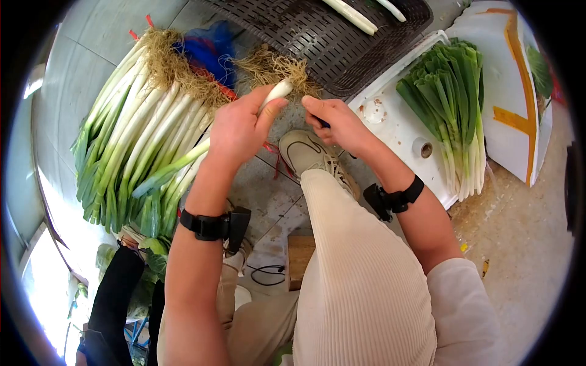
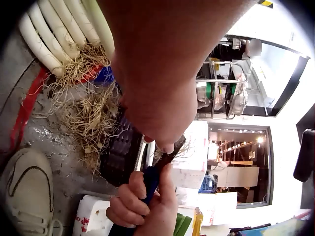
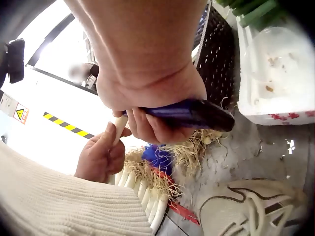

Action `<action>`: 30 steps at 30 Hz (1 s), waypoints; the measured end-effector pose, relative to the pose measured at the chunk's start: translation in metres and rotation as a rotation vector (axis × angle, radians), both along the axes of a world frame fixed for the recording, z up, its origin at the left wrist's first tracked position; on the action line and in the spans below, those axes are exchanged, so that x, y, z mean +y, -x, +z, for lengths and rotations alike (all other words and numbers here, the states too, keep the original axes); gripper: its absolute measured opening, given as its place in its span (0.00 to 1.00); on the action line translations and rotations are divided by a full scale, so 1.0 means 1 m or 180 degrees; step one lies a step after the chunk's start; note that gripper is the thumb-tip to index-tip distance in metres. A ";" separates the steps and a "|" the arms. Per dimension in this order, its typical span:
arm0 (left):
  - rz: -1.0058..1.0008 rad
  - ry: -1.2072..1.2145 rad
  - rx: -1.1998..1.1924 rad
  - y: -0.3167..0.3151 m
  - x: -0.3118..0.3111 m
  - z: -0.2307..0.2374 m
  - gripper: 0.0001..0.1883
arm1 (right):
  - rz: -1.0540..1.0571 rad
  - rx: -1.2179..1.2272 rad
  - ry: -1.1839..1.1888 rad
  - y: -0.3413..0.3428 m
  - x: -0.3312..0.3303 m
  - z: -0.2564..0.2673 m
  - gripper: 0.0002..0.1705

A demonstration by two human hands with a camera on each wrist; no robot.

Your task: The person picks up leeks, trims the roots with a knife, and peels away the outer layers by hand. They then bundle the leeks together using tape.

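Note:
My left hand [image 1: 238, 128] grips a long green onion [image 1: 279, 91] near its white root end, and its green leaves trail down to the left. My right hand [image 1: 343, 124] is close beside that end, its fingers wrapped around the dark blue handle [image 3: 194, 115] of a knife. In the left wrist view, the knife blade [image 2: 172, 152] points up toward the left hand's fingertips. To the left lies a thick pile of green onions [image 1: 131, 131] with roots still on. A heap of cut-off roots [image 1: 268, 66] sits on the floor just beyond the hands.
A brown plastic basket [image 1: 332, 64] holding white stalks stands ahead. On the right, a white foam box [image 1: 381, 100] carries a bunch of green onions [image 1: 448, 100]. Blue netting [image 1: 213, 46] lies behind the roots. My shoe [image 1: 305, 152] is below the hands; another person's black sleeve [image 1: 116, 293] shows lower left.

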State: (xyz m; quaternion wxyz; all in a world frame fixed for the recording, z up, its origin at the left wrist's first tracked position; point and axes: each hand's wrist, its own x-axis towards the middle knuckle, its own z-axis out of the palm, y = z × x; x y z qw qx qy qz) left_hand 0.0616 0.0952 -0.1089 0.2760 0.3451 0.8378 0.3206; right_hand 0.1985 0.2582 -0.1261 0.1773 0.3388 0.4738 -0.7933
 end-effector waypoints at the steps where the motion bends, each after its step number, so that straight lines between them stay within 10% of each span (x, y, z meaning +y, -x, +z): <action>1: -0.0049 -0.0041 0.0059 0.001 -0.002 -0.001 0.19 | 0.0010 -0.0004 0.0000 0.000 -0.002 0.001 0.30; 21: 0.0732 -0.0532 0.0645 0.043 -0.007 0.028 0.13 | 0.0001 0.0173 0.1168 -0.008 0.001 0.000 0.33; 30: 0.0805 -0.0608 0.0312 0.045 -0.014 0.039 0.14 | -0.0478 0.0842 0.1276 -0.017 0.004 0.012 0.16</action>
